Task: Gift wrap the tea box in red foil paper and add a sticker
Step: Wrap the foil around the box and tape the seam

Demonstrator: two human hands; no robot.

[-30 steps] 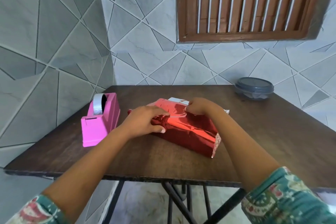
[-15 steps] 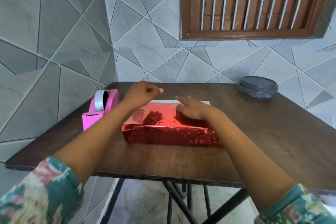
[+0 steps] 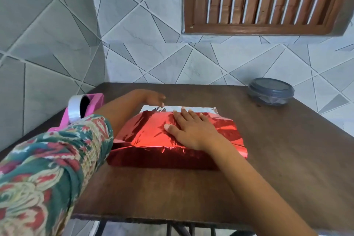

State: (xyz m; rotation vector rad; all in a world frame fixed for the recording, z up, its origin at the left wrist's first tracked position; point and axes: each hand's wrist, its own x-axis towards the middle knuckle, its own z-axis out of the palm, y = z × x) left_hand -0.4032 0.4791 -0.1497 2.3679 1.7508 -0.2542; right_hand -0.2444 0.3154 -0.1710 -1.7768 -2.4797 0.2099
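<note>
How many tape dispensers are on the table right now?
1: the pink dispenser at the left edge of the table, left of the parcel, partly behind the left sleeve. The sleeve could hide another.

The head camera looks forward and down, close over the table (image 3: 268, 159), facing the tiled wall (image 3: 153, 59).

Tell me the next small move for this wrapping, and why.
Probably lift the silver-backed flap with the left hand and fold it toward you over the top. The flap lies unfolded past the far edge, the left hand is at its left end, and the right hand presses flat on the red foil paper, pinning it.
</note>
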